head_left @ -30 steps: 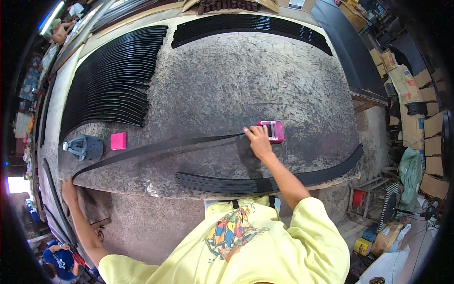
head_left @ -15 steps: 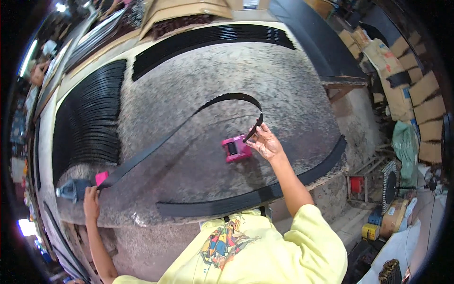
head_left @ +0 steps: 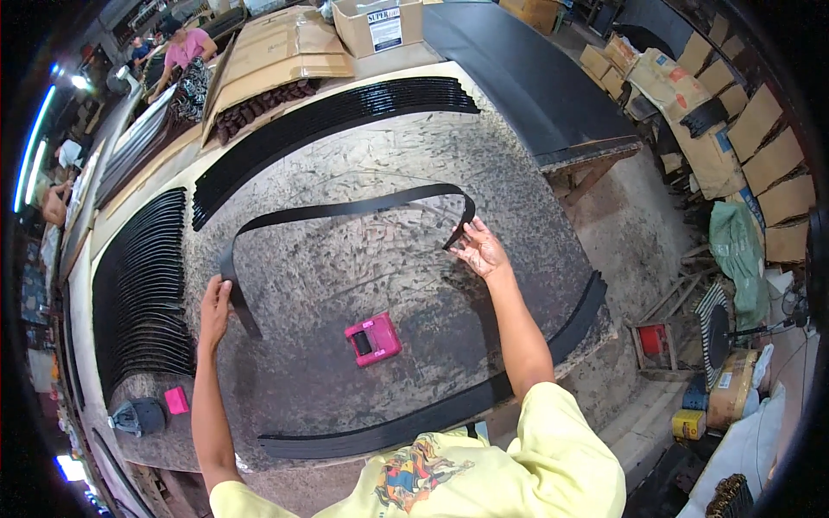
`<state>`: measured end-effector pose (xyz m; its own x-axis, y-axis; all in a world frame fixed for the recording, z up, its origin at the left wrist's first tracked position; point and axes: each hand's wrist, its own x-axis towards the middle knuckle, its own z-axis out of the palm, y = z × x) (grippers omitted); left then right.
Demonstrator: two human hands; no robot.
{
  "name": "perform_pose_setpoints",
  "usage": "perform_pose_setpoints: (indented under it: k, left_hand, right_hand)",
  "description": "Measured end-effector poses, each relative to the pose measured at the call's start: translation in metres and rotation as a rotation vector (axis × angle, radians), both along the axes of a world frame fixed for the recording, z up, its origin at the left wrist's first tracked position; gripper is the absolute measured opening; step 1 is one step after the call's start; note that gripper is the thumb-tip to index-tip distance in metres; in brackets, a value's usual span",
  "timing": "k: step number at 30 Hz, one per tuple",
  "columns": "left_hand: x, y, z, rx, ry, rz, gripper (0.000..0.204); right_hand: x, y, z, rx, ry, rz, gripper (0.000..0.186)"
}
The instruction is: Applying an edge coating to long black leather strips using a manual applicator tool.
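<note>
My left hand (head_left: 216,307) grips one end of a long black strap (head_left: 345,207) at the left of the table. My right hand (head_left: 481,252) pinches the other end, its fingers partly spread, so the strap arches between them. Below the arch lies a pink tool with a dark centre (head_left: 380,337). A small pink block (head_left: 177,399) and a plastic bottle (head_left: 142,419) rest at the near left corner. Black strips lie in rows at the left (head_left: 138,285), along the back (head_left: 337,110) and along the near edge (head_left: 363,439) of the mottled table (head_left: 389,276).
Cardboard sheets (head_left: 268,60) and a box (head_left: 377,24) sit behind the table, near a person in a pink top (head_left: 186,52). A dark-topped bench (head_left: 535,95) adjoins at the right, beside stacked cardboard (head_left: 768,173), a green sack (head_left: 732,259) and metal frames (head_left: 656,302).
My right hand left the pink tool and lifted the strap into an arch. My left hand moved from the near left corner forward and rightward, bringing its end along. The view has shifted.
</note>
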<state>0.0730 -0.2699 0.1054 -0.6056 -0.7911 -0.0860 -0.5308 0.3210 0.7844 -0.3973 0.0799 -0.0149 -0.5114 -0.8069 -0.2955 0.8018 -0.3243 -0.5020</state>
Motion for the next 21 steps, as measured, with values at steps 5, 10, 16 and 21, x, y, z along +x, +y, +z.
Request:
perform_pose_setpoints:
  k: [5,10,16,21]
  left_hand:
    - [-0.022,0.003,-0.063,0.417,-0.133,0.208,0.049]
    - [0.025,-0.013,-0.144,0.663,-0.135,0.266,0.039]
    - [0.027,-0.010,-0.198,0.534,-0.090,0.385,0.037]
    - [0.004,0.046,-0.169,-0.448,-0.287,0.438,0.034]
  right_hand:
    - [-0.029,0.020,-0.024,0.460,0.177,0.215,0.039]
    - [-0.053,0.031,-0.038,0.800,0.329,0.367,0.031]
    - [-0.130,0.065,-0.064,1.113,1.104,0.360,0.028]
    - [-0.061,0.007,-0.001,1.460,1.743,-0.063,0.032]
